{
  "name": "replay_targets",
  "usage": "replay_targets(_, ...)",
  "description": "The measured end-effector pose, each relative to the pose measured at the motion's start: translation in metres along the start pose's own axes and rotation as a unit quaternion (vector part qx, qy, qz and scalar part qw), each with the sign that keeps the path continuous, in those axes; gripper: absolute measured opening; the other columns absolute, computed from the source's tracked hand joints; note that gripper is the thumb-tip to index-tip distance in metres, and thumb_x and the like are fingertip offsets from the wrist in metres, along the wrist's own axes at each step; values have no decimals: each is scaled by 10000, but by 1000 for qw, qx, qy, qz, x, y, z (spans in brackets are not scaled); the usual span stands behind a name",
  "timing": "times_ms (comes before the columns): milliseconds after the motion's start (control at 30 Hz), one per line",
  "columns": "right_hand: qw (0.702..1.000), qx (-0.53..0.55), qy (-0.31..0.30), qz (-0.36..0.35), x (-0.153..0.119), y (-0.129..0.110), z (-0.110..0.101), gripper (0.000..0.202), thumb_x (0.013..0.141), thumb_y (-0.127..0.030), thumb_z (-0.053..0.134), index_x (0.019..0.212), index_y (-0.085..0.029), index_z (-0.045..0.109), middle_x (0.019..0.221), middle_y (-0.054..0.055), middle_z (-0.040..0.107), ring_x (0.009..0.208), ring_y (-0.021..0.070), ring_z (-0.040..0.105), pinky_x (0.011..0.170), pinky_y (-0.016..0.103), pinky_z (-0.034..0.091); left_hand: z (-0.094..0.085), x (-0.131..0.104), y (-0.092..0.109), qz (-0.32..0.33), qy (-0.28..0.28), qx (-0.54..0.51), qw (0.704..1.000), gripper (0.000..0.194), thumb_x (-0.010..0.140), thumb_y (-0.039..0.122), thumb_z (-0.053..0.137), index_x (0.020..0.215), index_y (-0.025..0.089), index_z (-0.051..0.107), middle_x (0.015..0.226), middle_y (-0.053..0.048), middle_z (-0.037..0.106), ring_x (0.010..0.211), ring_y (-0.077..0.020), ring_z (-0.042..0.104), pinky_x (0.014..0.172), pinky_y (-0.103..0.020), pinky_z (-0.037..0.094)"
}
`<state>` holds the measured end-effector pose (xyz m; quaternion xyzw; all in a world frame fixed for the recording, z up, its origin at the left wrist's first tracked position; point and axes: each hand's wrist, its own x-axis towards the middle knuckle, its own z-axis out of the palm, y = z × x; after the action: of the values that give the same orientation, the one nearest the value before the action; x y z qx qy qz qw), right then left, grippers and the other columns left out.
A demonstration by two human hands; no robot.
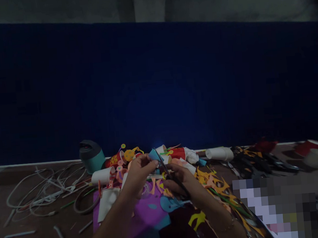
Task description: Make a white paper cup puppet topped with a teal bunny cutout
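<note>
My left hand (140,173) pinches a small piece of blue paper (153,155) between thumb and fingers. Wrapped around a pair of black-handled scissors (168,171) is my right hand (181,179). The scissor blades point up and lean left, right at the blue paper; whether they are cutting into it I cannot tell. Below my hands lies a purple sheet (146,217), with a blue paper cut-out (169,204) on it. A yellow paper scrap (197,219) rests on a dark sheet (178,229) near my right forearm.
White paper cups (103,176) and red cups (177,154) lie along the back. A teal and grey container (91,157) stands at left beside tangled white cable (47,190). Orange paper scraps (218,186) pile up at right. A blue partition (156,86) rises behind the table.
</note>
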<state>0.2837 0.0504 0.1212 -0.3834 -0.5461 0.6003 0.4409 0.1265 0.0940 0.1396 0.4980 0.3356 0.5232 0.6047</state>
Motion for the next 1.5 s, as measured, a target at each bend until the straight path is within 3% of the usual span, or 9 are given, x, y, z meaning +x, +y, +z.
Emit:
replay_targets(500,1000,22,-15,8,-5,-7,1,546,660,-341,772,1104,-187,494,574,-96,514,361,27,390,343,143,291,1,-4,6,-25,-15,-37,999,156,609,244,756,689,169,645,662,5,634,643,-133,574,691,-255,448)
replay_targets(1000,999,29,-17,19,-6,-6,0,495,671,-378,756,1069,-184,534,548,-100,478,342,17,337,329,139,244,1,-5,8,-21,-7,-23,999,141,622,228,742,673,159,629,646,15,629,571,-88,522,538,-185,383)
replay_targets(1500,999,14,-11,28,-5,-8,1,550,689,-305,738,1177,-176,517,483,-120,433,314,13,263,308,145,198,-6,-1,9,-26,-38,17,999,179,605,279,753,704,159,665,665,-1,627,638,-132,554,645,-241,412)
